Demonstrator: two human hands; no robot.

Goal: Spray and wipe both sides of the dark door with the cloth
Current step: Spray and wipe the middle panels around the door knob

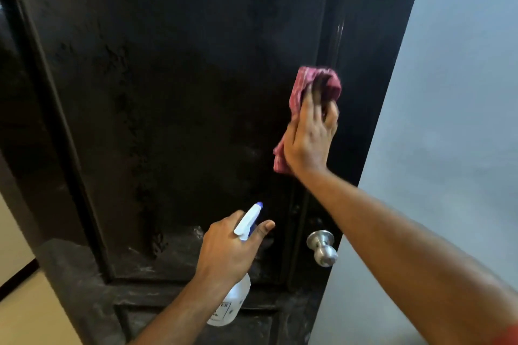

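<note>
Pale floor (28, 322) btm left, dark skirting (16, 280) at its far edge.

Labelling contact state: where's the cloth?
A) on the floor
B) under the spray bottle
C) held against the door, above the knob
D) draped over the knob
C: the right hand holds the pink cloth against the dark door, higher than the metal knob; the left hand holds the spray bottle.
</note>
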